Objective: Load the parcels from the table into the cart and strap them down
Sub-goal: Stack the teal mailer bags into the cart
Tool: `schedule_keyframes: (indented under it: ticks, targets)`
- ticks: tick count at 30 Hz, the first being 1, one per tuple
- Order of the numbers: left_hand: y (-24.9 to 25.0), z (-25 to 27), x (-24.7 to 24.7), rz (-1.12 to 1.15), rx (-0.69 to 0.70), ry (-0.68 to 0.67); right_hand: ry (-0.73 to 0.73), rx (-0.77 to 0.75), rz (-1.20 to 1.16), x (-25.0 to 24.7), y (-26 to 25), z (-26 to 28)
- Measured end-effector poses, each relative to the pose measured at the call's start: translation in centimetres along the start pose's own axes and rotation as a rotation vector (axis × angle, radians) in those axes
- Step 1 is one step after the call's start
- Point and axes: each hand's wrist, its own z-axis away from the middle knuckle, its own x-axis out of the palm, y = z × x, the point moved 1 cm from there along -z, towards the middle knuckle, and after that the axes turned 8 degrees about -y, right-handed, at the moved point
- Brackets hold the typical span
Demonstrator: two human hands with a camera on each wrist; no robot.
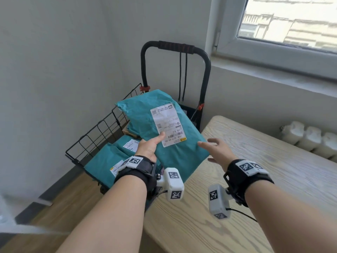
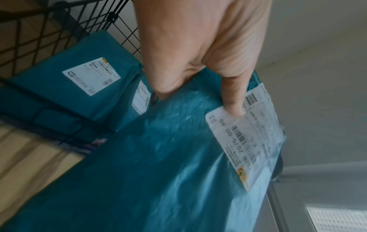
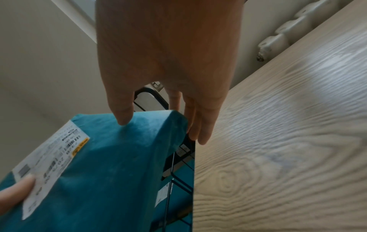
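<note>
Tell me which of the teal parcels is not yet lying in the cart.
The large teal parcel gripped by the left hand, held tilted above the cart; the others lie inside it.

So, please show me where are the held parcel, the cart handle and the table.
held parcel [image 1: 175,152], head view, bare teal front
cart handle [image 1: 176,46], head view, wrapped top bar
table [image 1: 273,161], head view, bare wooden top

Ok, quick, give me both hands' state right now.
Left hand: holding the teal parcel, thumb pressed on its label.
Right hand: open, fingers spread at the parcel's edge, gripping nothing.
</note>
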Motion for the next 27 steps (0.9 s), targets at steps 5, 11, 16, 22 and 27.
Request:
schedule_keyframes:
  ticks: [5,11,16,22,27]
  targets:
    - [1.9,-2.7,-1.9,0.036,-0.007,0.057,-0.067,0.010,-0.021,2.5,-1.5,-3.1]
    - [3.5,-8.2,-6.0,0.105,-0.099,0.066,-0.033,0.029,-0.197,5.5,-3.7,-6.6]
    - [6.6,-10.0,-7.4,0.094,-0.145,0.013,0.012,0.058,-0.201,8.6,-4.7,-9.5]
    - [9.5,-14.5,-10.5,0.083,-0.206,-0.053,-0.010,0.088,-0.407,15.5,-6.8,-13.0]
    - [11.5,-18.1,-13.3,0.024,-0.274,-0.079,0.064,0.097,-0.558,19.5,-7.8,-15.9]
